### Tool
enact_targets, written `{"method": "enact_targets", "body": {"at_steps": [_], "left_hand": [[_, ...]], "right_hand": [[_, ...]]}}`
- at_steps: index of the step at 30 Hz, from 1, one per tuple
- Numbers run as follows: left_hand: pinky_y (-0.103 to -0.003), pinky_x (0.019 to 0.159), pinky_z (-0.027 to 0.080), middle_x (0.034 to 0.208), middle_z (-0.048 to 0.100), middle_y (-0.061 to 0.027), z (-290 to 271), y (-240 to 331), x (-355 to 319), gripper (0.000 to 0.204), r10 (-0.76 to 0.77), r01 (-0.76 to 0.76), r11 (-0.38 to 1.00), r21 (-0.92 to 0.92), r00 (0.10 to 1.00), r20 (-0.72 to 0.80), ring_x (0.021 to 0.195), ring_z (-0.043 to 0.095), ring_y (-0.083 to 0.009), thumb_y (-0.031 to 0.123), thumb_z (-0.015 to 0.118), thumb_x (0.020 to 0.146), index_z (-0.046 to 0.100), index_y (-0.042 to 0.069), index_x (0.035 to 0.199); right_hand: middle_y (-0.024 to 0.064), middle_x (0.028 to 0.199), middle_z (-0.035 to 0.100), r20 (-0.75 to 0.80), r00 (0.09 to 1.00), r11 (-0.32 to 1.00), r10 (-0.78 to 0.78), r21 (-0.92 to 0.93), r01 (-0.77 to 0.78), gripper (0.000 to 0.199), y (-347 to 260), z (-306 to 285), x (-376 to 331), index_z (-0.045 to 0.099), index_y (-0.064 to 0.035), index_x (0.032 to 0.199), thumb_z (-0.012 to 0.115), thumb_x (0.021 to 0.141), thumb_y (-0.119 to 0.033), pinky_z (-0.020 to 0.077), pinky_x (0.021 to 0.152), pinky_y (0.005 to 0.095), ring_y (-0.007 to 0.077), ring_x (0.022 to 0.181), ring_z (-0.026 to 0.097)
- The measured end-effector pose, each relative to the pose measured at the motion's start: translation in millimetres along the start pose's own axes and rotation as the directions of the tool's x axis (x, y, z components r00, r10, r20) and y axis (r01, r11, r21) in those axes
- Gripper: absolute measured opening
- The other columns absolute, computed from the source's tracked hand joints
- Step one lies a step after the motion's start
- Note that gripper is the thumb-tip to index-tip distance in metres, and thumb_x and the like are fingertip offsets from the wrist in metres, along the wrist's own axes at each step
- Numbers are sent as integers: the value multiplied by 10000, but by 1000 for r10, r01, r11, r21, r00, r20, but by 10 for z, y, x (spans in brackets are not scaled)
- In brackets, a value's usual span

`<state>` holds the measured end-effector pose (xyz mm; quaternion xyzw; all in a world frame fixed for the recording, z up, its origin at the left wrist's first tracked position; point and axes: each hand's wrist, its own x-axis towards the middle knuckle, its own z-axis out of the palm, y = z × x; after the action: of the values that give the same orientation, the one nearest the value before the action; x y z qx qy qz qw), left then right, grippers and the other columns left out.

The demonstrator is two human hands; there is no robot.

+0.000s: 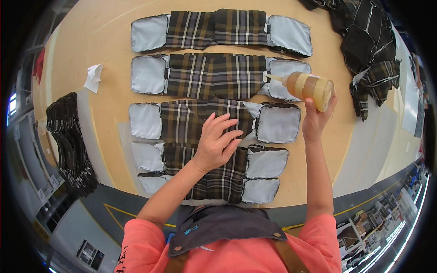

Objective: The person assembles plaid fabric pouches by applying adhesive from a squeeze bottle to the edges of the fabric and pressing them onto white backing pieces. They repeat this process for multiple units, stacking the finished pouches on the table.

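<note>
- My right hand is gripping the bottle around its wide end, the thumb pressing on the near side and the fingers curling around the far right side.
- The bottle is lying tilted in my grip above the second piece from the top, its nozzle pointing left.
- The nozzle's tip is hanging right at a white tab by the plaid's right end; I can't tell whether it is touching.
- My left hand is holding nothing: palm down, its fingers are spreading slightly over the third piece, just below the second. I can't tell how firmly they are pressing.
- The bottle is showing amber-brown between pale yellow bands; I can't tell how full it is.
- Five pieces are lying in rows across the table, each showing dark plaid in brown, black and grey with white lines, and pale blue-grey panels at both ends.
- A dark stack is lying at the left, and a dark heap at the upper right.
</note>
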<state>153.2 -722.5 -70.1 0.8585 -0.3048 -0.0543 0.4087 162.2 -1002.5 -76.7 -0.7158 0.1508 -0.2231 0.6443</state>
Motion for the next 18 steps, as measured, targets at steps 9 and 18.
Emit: {"method": "enact_targets", "body": {"at_steps": [9, 18], "left_hand": [[-509, 1040, 344, 1172, 590, -65, 232, 39, 28, 202, 57, -53, 994, 94, 998, -35, 1187, 511, -289, 102, 684, 794, 683, 121, 995], [-508, 1086, 257, 1260, 524, -55, 370, 25, -29, 365, -9, -1, 964, 266, 999, 37, 1263, 415, -276, 186, 676, 820, 621, 153, 1179]], "right_hand": [[94, 1269, 498, -36, 928, 807, 370, 506, -303, 655, -167, -145, -141, 409, -27, 1307, 730, 836, -351, 526, 918, 365, 271, 1168, 517], [104, 1308, 505, -204, 878, 636, 433, 760, -137, 641, -646, -610, -631, 430, -69, 1330, 672, 857, -428, 570, 884, 380, 287, 1180, 537]]}}
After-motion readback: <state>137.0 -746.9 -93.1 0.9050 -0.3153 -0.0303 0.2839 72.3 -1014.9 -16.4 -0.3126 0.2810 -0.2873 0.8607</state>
